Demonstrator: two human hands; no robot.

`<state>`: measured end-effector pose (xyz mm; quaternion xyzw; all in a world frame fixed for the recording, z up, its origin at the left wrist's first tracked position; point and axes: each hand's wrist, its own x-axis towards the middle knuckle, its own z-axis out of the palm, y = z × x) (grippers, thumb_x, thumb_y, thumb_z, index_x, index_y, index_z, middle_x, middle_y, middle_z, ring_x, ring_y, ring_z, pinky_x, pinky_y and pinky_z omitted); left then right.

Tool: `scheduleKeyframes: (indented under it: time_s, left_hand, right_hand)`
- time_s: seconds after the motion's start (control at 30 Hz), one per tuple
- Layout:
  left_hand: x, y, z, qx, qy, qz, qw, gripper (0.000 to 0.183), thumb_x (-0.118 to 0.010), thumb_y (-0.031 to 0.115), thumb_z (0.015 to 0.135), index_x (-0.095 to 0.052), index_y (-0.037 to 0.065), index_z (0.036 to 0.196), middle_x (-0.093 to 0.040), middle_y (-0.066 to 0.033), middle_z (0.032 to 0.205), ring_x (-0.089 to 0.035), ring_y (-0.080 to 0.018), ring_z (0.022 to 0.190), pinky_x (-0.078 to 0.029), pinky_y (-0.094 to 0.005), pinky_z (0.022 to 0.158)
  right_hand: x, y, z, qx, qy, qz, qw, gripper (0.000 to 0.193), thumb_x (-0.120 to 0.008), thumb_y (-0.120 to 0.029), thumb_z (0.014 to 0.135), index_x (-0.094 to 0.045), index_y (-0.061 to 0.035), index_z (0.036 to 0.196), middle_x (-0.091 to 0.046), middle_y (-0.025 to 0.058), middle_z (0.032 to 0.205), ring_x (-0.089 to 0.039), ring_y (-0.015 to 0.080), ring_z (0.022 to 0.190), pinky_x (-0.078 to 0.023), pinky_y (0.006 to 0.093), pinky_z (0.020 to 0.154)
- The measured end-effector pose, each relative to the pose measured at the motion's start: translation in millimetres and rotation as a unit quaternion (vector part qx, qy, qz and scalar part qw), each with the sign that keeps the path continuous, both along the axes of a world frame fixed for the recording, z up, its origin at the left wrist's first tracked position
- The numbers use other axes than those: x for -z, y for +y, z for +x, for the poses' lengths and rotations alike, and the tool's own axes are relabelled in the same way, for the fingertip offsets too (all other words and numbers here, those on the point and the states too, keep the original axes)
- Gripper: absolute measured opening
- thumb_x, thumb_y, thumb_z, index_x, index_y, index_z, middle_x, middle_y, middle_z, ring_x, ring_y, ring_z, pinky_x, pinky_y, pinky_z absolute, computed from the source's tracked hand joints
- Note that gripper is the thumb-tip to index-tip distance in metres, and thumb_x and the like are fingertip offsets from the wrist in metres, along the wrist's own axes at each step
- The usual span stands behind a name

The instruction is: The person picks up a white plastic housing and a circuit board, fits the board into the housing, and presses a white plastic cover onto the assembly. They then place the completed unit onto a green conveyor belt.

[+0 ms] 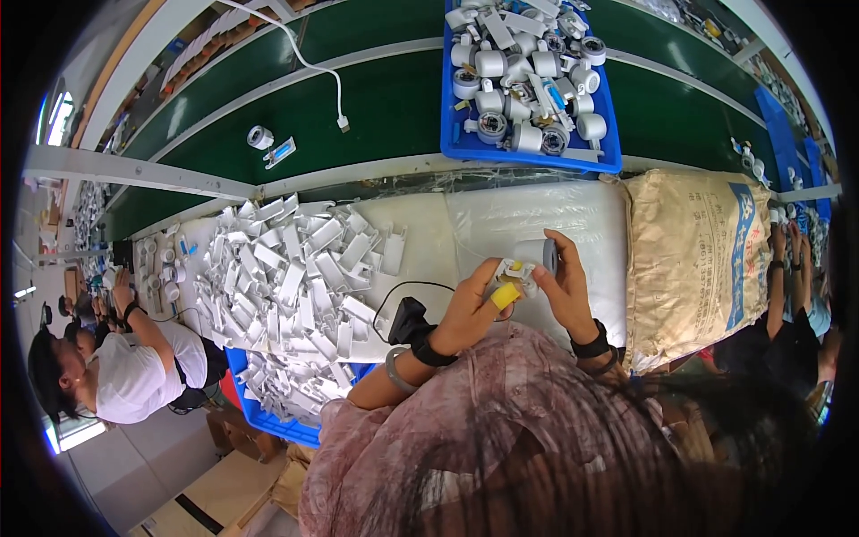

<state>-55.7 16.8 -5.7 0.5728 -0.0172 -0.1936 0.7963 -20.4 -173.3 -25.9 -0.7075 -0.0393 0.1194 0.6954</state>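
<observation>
Both my hands hold a small white device housing with a grey round head above the plastic-covered bench. My left hand closes on its near-left side, beside a yellow piece at the near end. My right hand wraps the right side, with the thumb pressed on the near part and the fingers round the grey head. Inner detail of the housing is too small to make out. To the left lies a heap of white plastic covers.
A blue tray full of similar white devices sits beyond the bench. At right stands a brown paper sack. A second blue tray holds more covers. A white cable hangs at the back. A co-worker sits at left.
</observation>
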Motion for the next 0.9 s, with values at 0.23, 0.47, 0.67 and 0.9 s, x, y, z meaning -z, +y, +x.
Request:
scheduleKeyframes:
  time_s: [0.23, 0.47, 0.67, 0.9]
  left_hand:
    - [-8, 2, 4, 0.021, -0.011, 0.013, 1.0, 0.028, -0.047, 0.018, 0.101, -0.048, 0.001, 0.123, -0.061, -0.0055, 0.099, -0.054, -0.0079, 0.078, -0.045, -0.0227, 0.07]
    - [-16, 1, 8, 0.036, -0.031, 0.079, 0.996, 0.024, -0.043, 0.001, 0.093, -0.053, 0.003, 0.115, -0.059, -0.0031, 0.09, -0.053, -0.0082, 0.071, -0.044, -0.0232, 0.066]
    - [-13, 4, 6, 0.073, 0.077, 0.051, 0.993, 0.022, -0.047, 0.018, 0.101, -0.053, 0.003, 0.117, -0.061, -0.0019, 0.093, -0.05, -0.0056, 0.072, -0.042, -0.0212, 0.064]
    - [-5, 3, 1, 0.069, 0.078, 0.011, 0.994, 0.022, -0.049, 0.019, 0.101, -0.054, 0.003, 0.116, -0.061, -0.0018, 0.093, -0.049, -0.0055, 0.069, -0.04, -0.0201, 0.059]
  right_hand:
    - [-4, -4, -3, 0.004, -0.01, -0.003, 1.0, 0.056, -0.066, -0.009, 0.09, -0.038, -0.0027, 0.139, -0.052, 0.0085, 0.114, -0.052, 0.0138, 0.102, -0.045, 0.027, 0.086]
    - [-4, -8, -4, 0.025, -0.07, -0.049, 0.996, 0.059, -0.07, -0.008, 0.085, -0.042, -0.0021, 0.137, -0.053, 0.0105, 0.113, -0.054, 0.0168, 0.1, -0.047, 0.0291, 0.084]
    - [-12, -17, -1, -0.017, -0.157, -0.171, 0.973, 0.061, -0.069, 0.001, 0.081, -0.044, -0.0052, 0.136, -0.051, 0.0076, 0.119, -0.055, 0.0137, 0.099, -0.052, 0.0255, 0.077]
    - [-16, -17, -5, -0.015, -0.147, -0.166, 0.975, 0.06, -0.07, 0.0, 0.081, -0.045, -0.0051, 0.136, -0.053, 0.0072, 0.117, -0.056, 0.0134, 0.098, -0.052, 0.0259, 0.076]
